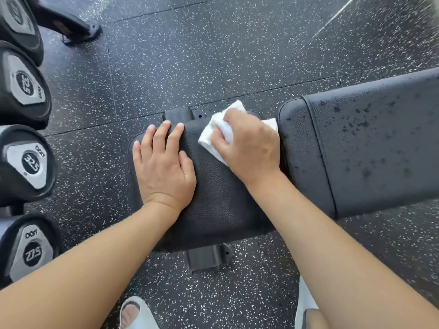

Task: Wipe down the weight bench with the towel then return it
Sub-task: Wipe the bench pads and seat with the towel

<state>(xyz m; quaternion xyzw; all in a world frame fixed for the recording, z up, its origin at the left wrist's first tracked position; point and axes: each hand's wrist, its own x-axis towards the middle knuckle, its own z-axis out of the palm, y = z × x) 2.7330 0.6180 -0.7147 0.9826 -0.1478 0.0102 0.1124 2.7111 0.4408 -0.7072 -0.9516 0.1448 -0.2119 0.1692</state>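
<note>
A black padded weight bench lies across the view. Its seat pad (pixel 221 200) is in the middle and its long back pad (pixel 370 148) runs to the right, speckled with dark wet spots. My left hand (pixel 164 165) rests flat on the seat pad's left part, fingers spread, holding nothing. My right hand (pixel 249 146) presses a crumpled white towel (pixel 211 136) onto the far right corner of the seat pad, close to the gap between the two pads. Most of the towel is hidden under my fingers.
Several dumbbell ends (pixel 28 162) on a rack line the left edge, marked 32.5 and 27.5. The bench's base feet (pixel 209 258) stick out near and far of the seat. Speckled black rubber floor (pixel 190 55) surrounds the bench. My sandalled foot (pixel 135 314) stands at the bottom.
</note>
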